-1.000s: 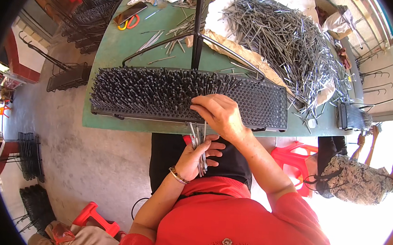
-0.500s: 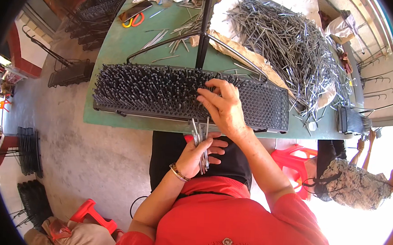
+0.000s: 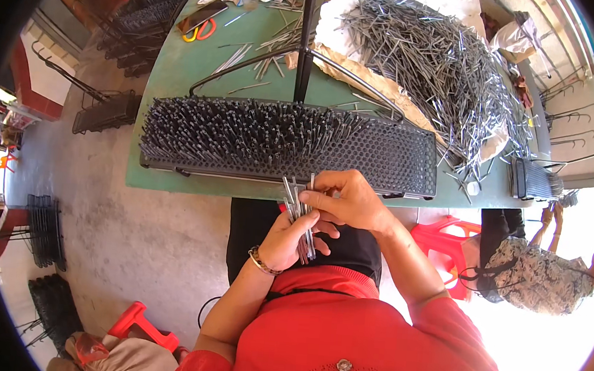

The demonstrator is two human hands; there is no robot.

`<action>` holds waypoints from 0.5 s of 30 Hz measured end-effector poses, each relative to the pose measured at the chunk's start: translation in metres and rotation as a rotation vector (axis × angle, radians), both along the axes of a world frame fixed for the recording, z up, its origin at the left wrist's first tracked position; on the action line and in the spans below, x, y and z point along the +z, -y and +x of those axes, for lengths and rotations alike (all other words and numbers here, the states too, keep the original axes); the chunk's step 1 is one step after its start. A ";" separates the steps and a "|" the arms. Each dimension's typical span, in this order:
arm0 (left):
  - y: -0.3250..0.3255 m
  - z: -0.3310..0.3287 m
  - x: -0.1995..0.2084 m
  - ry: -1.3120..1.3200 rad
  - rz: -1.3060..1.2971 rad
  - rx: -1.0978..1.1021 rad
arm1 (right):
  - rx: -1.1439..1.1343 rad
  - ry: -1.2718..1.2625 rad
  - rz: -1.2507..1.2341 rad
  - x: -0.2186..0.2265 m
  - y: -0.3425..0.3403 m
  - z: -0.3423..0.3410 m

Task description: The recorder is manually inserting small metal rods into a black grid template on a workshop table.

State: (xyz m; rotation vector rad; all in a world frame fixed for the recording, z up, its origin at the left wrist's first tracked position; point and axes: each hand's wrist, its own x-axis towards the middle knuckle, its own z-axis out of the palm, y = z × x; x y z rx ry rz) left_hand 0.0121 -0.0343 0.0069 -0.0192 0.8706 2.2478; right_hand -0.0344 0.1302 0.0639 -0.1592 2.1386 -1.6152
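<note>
My left hand [image 3: 282,243] holds a loose bundle of thin metal rods [image 3: 294,193], their tops fanned upward past the thumb. Thumb and fingertips of my right hand [image 3: 352,202] close on a rod at the bundle's upper end. Just beyond both hands, at the table's near edge, lies a long black rack [image 3: 399,158] with a grid of holes. Dark upright rods [image 3: 225,132] crowd its left and middle part, while the holes at its right end show bare. A black handle frame [image 3: 304,69] rises from its far side.
A large heap of metal rods [image 3: 429,64] lies on paper and sacking on the green table [image 3: 173,84]. Scissors [image 3: 206,29] and a phone [image 3: 205,15] are at the far left. Red stools [image 3: 444,244] stand nearby. Another person's patterned sleeve [image 3: 535,274] shows at right.
My right hand has come back from the rack toward me, down to the bundle in my left hand. The left hand stays nearly in place, still holding the rods.
</note>
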 end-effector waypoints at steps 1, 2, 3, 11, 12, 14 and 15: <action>-0.001 0.000 0.002 0.001 -0.022 -0.007 | -0.001 -0.001 -0.001 -0.002 -0.002 -0.001; 0.000 0.000 0.002 0.000 -0.024 -0.008 | -0.034 -0.019 -0.030 -0.006 -0.004 -0.002; 0.001 -0.001 0.002 0.003 -0.036 -0.026 | -0.067 -0.037 -0.059 -0.008 -0.005 -0.003; 0.003 -0.001 -0.005 0.092 -0.062 0.017 | -0.136 -0.036 -0.104 -0.014 -0.009 -0.016; 0.004 -0.001 -0.006 0.085 -0.083 0.032 | -0.142 -0.056 -0.047 -0.014 -0.009 -0.017; 0.007 -0.001 -0.008 0.078 -0.104 0.047 | -0.210 -0.071 -0.113 -0.006 -0.005 -0.017; 0.009 0.000 -0.009 0.047 -0.098 0.062 | -0.278 -0.085 -0.178 -0.002 -0.003 -0.018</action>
